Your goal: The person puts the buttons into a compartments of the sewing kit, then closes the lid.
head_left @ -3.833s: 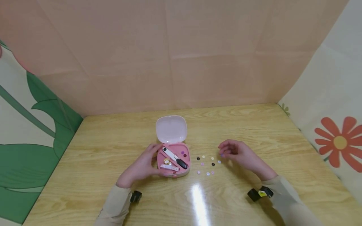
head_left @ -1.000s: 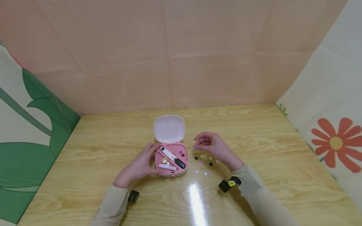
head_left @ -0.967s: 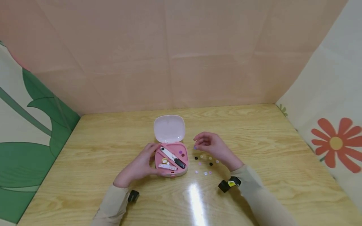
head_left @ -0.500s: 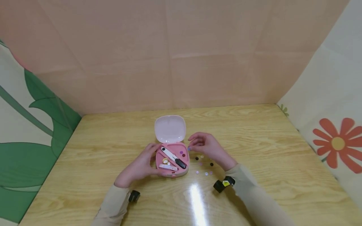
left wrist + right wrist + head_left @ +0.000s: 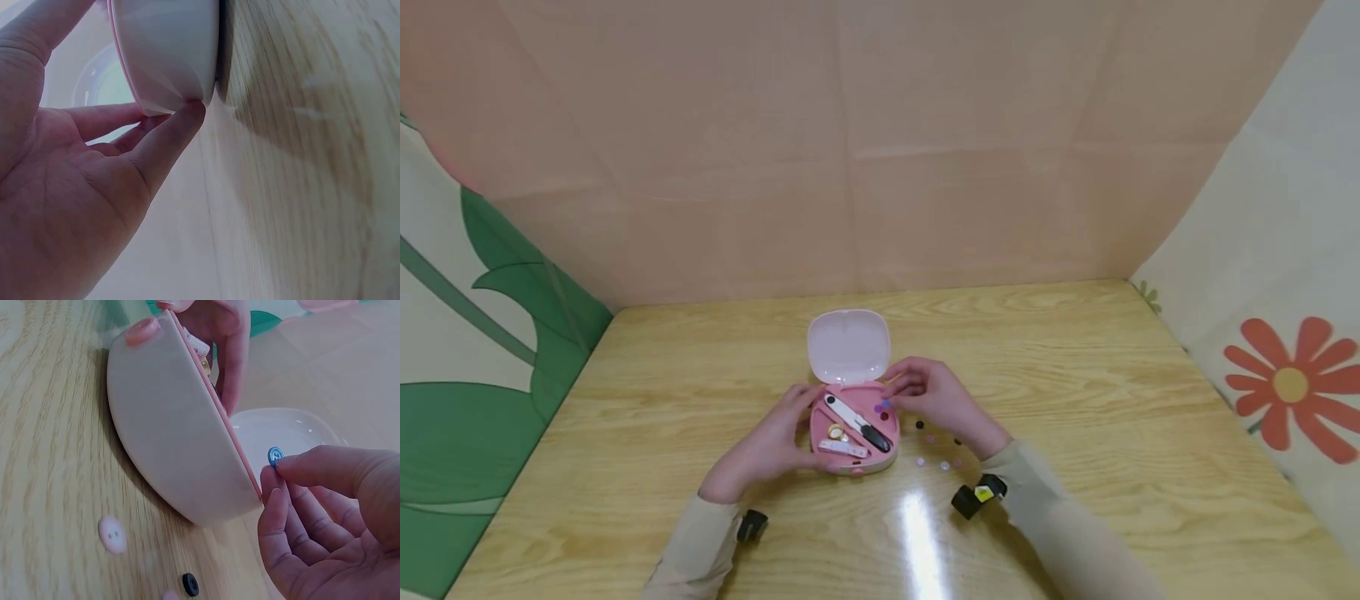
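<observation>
Fingers of my right hand point(image 5: 934, 402) are at work now: thumb and index pressed together, nothing between them but the blue button point(image 5: 275, 456), the other fingers loosely bent. And it's right over the near edge of the right-hand compartment in the pink box point(image 5: 172, 428); whether it touches the floor in there, I can't tell. My left hand point(image 5: 775, 442) has the box's left side, thumb and fingers spread wide round it, steadying. Putting this button away looks like the step in hand, so the next move calls for a small lowering and a clean release. Tight landing, though! A purple button point(image 5: 877, 408) and a dark red button point(image 5: 884, 417) sit close by, and the white-and-black tool point(image 5: 857, 422) lies diagonally alongside. Behind, the pale lid point(image 5: 848, 346) stands raised. Out on the table point(image 5: 700, 350), a pink button point(image 5: 112, 534) and black button point(image 5: 190, 585) wait among others, some near my wrist.
</observation>
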A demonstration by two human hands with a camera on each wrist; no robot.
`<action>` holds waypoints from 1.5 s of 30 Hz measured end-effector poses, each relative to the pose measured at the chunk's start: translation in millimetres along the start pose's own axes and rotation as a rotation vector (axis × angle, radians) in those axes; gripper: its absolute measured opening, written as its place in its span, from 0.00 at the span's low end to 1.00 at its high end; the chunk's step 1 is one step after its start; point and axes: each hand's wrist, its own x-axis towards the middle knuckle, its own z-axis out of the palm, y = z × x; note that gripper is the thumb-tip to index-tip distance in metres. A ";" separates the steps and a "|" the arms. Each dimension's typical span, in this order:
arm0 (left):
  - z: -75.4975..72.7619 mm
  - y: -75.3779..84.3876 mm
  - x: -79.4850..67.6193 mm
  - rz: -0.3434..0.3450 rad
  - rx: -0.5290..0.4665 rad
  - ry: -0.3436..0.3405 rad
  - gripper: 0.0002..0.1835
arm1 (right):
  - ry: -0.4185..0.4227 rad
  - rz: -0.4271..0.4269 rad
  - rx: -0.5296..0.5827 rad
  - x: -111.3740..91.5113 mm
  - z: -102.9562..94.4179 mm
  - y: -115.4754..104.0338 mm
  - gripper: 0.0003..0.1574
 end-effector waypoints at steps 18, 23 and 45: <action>-2.4 -0.8 -0.5 0.037 0.021 0.016 0.56 | 0.028 0.009 0.015 5.3 8.6 -2.4 0.19; -2.9 -1.3 0.7 0.041 0.015 0.012 0.56 | 0.032 -0.001 0.004 6.4 9.1 -2.7 0.18; -0.6 -2.0 0.3 0.029 -0.024 0.000 0.56 | -0.027 0.033 0.068 -4.6 -3.4 -1.3 0.16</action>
